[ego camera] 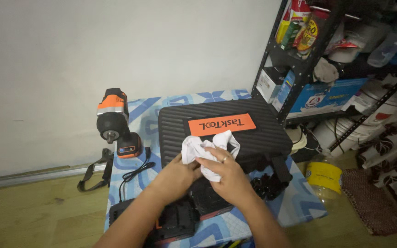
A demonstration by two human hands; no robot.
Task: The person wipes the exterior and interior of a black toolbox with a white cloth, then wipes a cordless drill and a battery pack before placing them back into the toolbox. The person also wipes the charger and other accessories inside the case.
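Left hand: the left hand (176,176) is closed on the lower left part of a crumpled white cloth (207,149), fingers curled under it.
Right hand: the right hand (228,177), with a ring on one finger, pinches the same cloth from the right; its fingertips (206,161) press into the folds.
Crumpled white cloth: bunched between both hands, held just over the near edge of the case and touching its lid.
Case: a black ribbed plastic tool case (253,138) with an orange rectangular label (222,124) on the lid; it lies flat and shut on the table, with a black strap (281,170) hanging at its near right corner.
Table: a low table under a blue and white patterned cover (148,108), set against a pale wall.
Power tool: an orange and black cordless impact wrench (115,121) stands left of the case, well apart from the hands, its nose facing the camera.
Cable: a black cord (136,173) runs along the cover between the wrench and the case.
Near edge: dark blocky items (180,220) with orange trim lie under the forearms; their kind cannot be told.
Shelving: a black metal rack (306,64) at right holds bottles, boxes and tubs.
Floor: a clear jar with a yellow band (323,177) stands right of the table on the wooden floor.
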